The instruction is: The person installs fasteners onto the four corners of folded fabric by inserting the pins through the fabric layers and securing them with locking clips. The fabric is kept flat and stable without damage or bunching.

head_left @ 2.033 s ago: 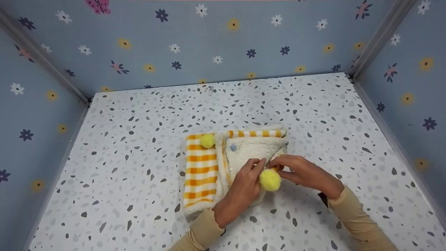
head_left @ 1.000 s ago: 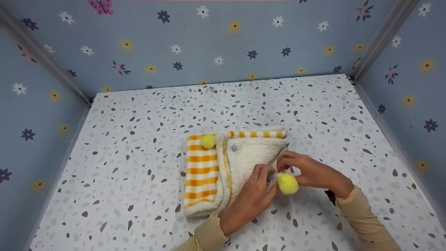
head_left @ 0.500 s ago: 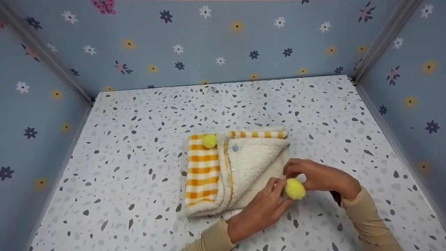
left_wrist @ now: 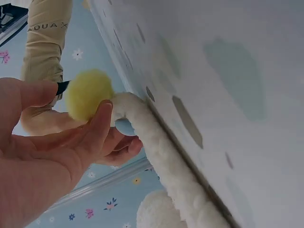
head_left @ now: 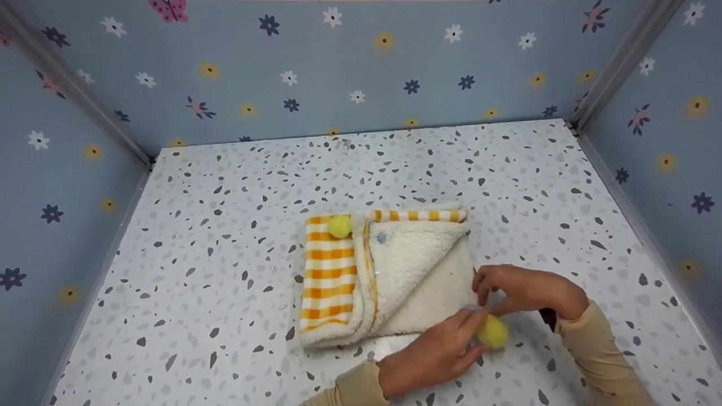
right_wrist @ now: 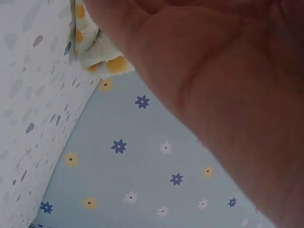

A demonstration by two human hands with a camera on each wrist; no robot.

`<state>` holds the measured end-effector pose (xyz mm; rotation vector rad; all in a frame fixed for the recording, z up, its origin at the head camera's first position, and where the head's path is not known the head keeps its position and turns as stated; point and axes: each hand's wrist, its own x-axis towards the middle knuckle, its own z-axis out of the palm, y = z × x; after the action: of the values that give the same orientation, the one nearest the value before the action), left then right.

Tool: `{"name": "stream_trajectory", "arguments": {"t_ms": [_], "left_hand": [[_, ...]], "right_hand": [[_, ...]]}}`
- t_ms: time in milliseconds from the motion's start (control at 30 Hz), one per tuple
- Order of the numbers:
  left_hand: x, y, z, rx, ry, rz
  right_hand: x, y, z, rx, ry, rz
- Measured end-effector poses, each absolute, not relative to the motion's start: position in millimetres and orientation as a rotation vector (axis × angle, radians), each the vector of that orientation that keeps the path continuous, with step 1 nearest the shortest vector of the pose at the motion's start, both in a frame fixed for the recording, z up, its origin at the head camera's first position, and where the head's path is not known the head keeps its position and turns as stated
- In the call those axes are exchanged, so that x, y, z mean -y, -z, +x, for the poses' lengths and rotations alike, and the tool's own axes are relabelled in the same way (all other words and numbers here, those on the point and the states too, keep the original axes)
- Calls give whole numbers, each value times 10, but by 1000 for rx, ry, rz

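A folded blanket [head_left: 330, 276] lies on the speckled tabletop, yellow-and-white checked outside with cream fleece inside. Its near right corner carries a yellow pompom [head_left: 493, 331], large in the left wrist view as a fuzzy ball [left_wrist: 89, 95]. My left hand [head_left: 437, 352] pinches that corner beside the pompom. Just beyond it, my right hand [head_left: 527, 290] grips the blanket's right edge, fingertips close to the left hand's. A blue button [left_wrist: 124, 127] shows by the fingers in the left wrist view. In the right wrist view my palm [right_wrist: 213, 71] hides most of the cloth.
Another yellow pompom [head_left: 339, 226] sits at the blanket's far left, and a second blue button [head_left: 381, 238] on the fleece. Blue flowered panels [head_left: 361, 67] wall the tabletop [head_left: 214, 225] at the back and both sides.
Both hands have drawn the pompom corner right and toward the near side. The lower fleece layer has spread out flat, baring more of it beside the diagonal fold.
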<state>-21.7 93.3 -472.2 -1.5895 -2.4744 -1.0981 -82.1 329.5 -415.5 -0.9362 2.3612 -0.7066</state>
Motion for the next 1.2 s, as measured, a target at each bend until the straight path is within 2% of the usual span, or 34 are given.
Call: {"name": "stream_trajectory", "arguments": {"t_ms": [100,333,567,1200], "left_hand": [[-917,4710,-242,2452,1044,-1509],[-800,4596,-416,2513,1068,-1087],[-609,4431,-600,2492,1070,-800],[-264,4314,-883,2463,850,-504]], "right_hand": [[-3288,4149,-843,-2392,762,-945],[-3176,4187,-970,-2582,889,-926],[-3092,4217,-1060,-2712,961,-1030],[-2786,4211,-1340,-2799,1021,-1117]]}}
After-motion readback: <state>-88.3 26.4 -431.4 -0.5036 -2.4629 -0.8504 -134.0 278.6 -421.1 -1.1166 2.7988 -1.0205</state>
